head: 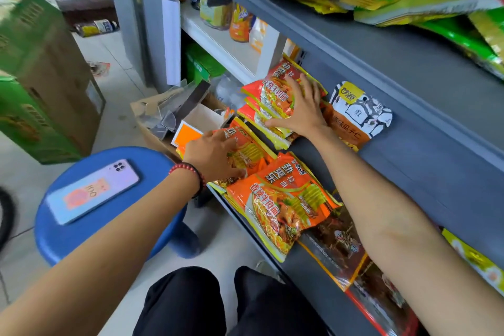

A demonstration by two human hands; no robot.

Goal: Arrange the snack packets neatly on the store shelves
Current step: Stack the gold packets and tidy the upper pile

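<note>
Two open: left hand (215, 157), right hand (298, 109) flat on orange packets (274, 97).

Glossy plastic noodle packets (283, 204); matt grey shelf (425, 161); smooth blue plastic stool (81, 237); brown cardboard box (152, 133)
</note>
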